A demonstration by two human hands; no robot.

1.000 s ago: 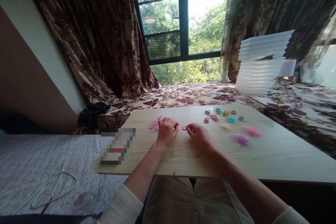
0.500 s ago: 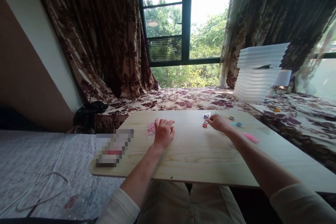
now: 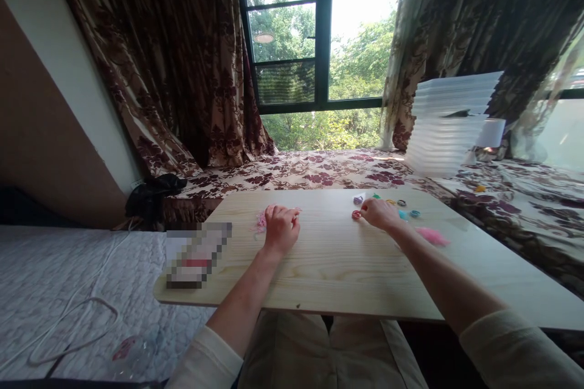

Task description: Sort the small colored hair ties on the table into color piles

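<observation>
My left hand (image 3: 282, 231) rests on the table, its fingers curled and drawn together beside a pile of pink hair ties (image 3: 260, 223). The tips are too small to show what is in them. My right hand (image 3: 380, 213) is closed in a pinch, with its fingertips right beside a red ring-shaped bundle of bands (image 3: 356, 214). Whatever lies between those fingertips is hidden. Just behind the red bundle lies a purple bundle (image 3: 358, 200). Past the right hand are small green (image 3: 376, 196), yellow (image 3: 391, 202), black (image 3: 401, 202) and teal bundles (image 3: 414, 213).
The pale wooden table (image 3: 319, 267) has a pink heap (image 3: 432, 236) near my right forearm. A blurred-out flat object (image 3: 198, 258) occupies its left end. Behind stand a stack of white foam sheets (image 3: 449, 127) and a lamp (image 3: 491, 134). A quilted bed (image 3: 68, 279) is at left.
My right hand has shifted slightly away from the red bundle; a small ring seen at its fingertips no longer shows separately. The left hand's fingers have drawn closer together.
</observation>
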